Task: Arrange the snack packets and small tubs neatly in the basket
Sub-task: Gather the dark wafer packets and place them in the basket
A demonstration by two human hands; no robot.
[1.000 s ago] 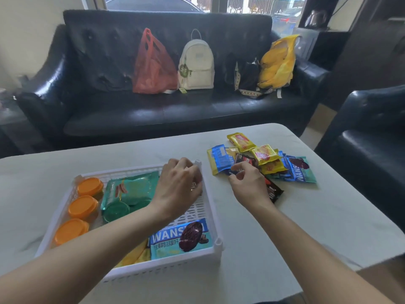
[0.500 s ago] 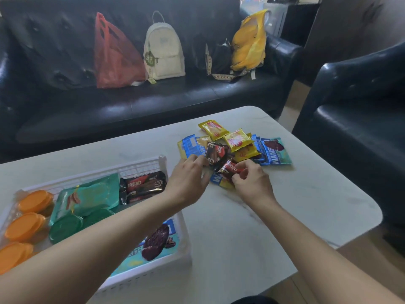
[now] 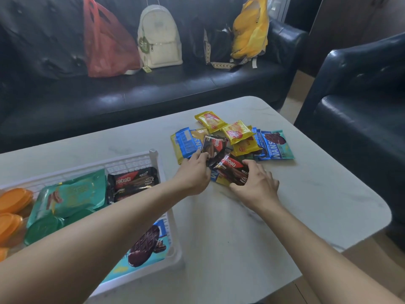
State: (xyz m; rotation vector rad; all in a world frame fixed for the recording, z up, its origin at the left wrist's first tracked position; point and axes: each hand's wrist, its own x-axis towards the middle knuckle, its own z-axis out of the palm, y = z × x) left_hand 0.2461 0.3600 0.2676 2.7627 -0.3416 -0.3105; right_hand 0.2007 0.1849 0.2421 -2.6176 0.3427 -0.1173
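Note:
A white basket point(image 3: 131, 160) at the left holds orange tubs point(image 3: 13, 200), green tubs point(image 3: 41, 229), a teal packet point(image 3: 72, 191), a dark Nabati packet point(image 3: 133, 181) and a blue Wans packet point(image 3: 142, 246). To its right lies a pile of packets on the table: yellow ones point(image 3: 236, 132), blue ones point(image 3: 276, 145). My left hand point(image 3: 194, 172) pinches a dark Nabati packet point(image 3: 213, 144) at the pile's near side. My right hand point(image 3: 256, 185) grips another dark Nabati packet point(image 3: 232, 170) just beside it.
The white marble table point(image 3: 306, 194) ends close on the right and near side. A black sofa point(image 3: 153, 88) behind carries a red bag point(image 3: 107, 42), a white backpack point(image 3: 160, 38) and a yellow bag point(image 3: 249, 31). A black armchair point(image 3: 361, 88) stands at the right.
My left hand left the basket, where a dark Nabati packet now lies, and reached to the pile. Both hands now hold dark packets. The view shifted right.

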